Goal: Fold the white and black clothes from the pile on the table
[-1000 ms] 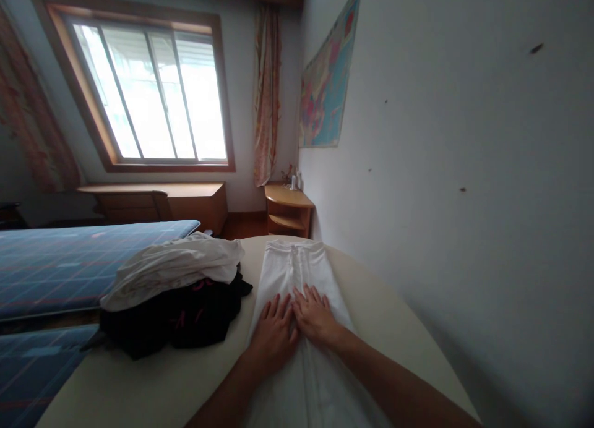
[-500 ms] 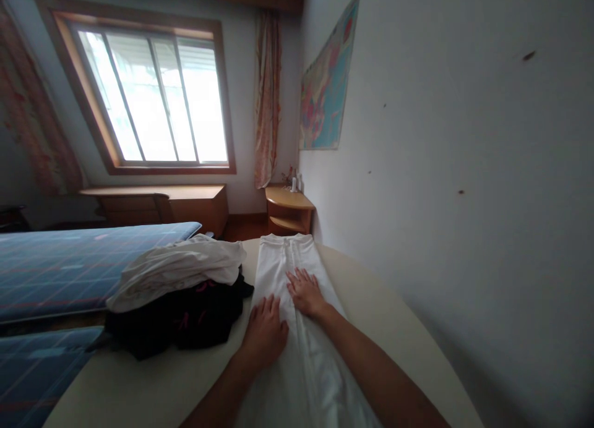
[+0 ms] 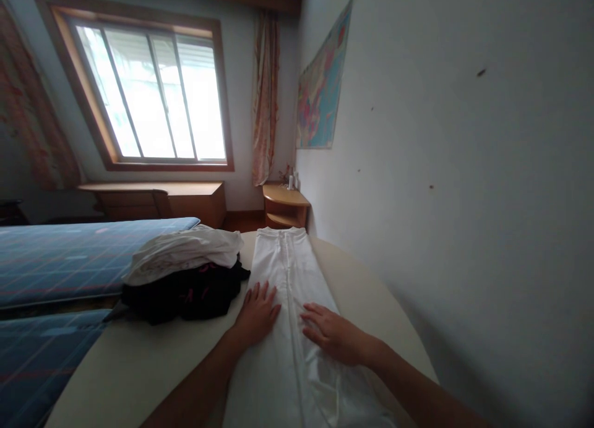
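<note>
A long white garment (image 3: 290,279) with a waistband-like far edge and a seam down its middle lies stretched out on the round cream table (image 3: 366,279). My left hand (image 3: 258,313) rests flat on its left side, fingers spread. On the right half, my right hand (image 3: 331,333) lies with its fingers stretched toward the middle seam. Wrinkles show in the cloth below my right hand. The garment's near end runs out of view at the bottom.
Left on the table sits a pile: a crumpled white cloth (image 3: 185,253) over a black garment (image 3: 185,295) with pink marks. Blue plaid mattresses (image 3: 69,261) stand beyond the table's left edge. A wall (image 3: 417,137) borders the right; a corner shelf (image 3: 285,196) stands behind.
My right hand has moved nearer and to the right, off the middle seam. My left hand has shifted slightly left and away from me. The view has turned a little.
</note>
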The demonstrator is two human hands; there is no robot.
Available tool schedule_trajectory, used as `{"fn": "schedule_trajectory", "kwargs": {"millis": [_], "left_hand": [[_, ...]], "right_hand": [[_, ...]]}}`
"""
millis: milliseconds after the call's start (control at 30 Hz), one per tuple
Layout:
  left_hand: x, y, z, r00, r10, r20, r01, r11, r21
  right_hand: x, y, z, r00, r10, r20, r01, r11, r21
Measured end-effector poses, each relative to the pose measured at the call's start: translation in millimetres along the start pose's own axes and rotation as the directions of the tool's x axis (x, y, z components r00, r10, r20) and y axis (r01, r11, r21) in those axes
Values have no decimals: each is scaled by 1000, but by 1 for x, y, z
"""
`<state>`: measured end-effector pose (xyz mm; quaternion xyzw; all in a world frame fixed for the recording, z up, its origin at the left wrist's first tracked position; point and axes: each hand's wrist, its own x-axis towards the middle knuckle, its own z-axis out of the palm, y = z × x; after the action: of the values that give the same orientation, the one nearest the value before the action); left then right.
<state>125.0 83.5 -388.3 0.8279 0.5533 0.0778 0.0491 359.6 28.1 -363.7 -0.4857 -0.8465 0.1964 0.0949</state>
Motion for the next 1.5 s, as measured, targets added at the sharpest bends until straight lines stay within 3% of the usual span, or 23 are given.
{"fn": "schedule_trajectory", "kwargs": {"millis": [133, 233, 533, 700, 800, 900, 1000, 1133, 1233, 1400, 1500], "left_hand": [[-38, 12, 2, 999, -25, 24, 25, 1000, 11], [-58, 17, 8, 999, -9, 35, 9, 1000, -2], [-39, 9, -3, 997, -11, 83, 9, 1000, 28], [-54, 13, -7, 994, 5, 108, -5, 1000, 5], [-73, 19, -10, 983, 66, 172, -58, 997, -53], [-93, 29, -14, 952, 234, 197, -201, 964, -173], [-109, 43, -17, 903, 405, 143, -355, 891, -282], [-117, 64, -12, 874, 481, 65, -437, 838, -327], [-114, 76, -2, 878, 477, -32, -454, 811, -369], [-108, 82, 8, 868, 452, -205, -492, 729, -476], [-112, 77, 5, 862, 424, -278, -507, 702, -500]], "right_hand": [[-36, -10, 6, 997, 75, 22, -75, 997, -11], [-44, -14, 13, 991, 122, 62, -121, 992, -20], [-13, -8, 11, 989, 120, 89, -124, 992, 35], [-32, -8, 4, 995, 78, 63, -83, 994, 75], [-57, -15, -1, 999, 43, -6, -42, 989, 144], [-82, -24, -6, 996, 71, -55, -61, 985, 164], [-99, -30, -9, 975, 215, -54, -204, 965, 166], [-112, -29, -5, 934, 358, -3, -350, 915, 201], [-119, -25, 0, 929, 370, 2, -361, 905, 226], [-131, -34, -3, 934, 332, 131, -357, 864, 356], [-140, -49, -11, 962, 260, 83, -273, 889, 367]]}}
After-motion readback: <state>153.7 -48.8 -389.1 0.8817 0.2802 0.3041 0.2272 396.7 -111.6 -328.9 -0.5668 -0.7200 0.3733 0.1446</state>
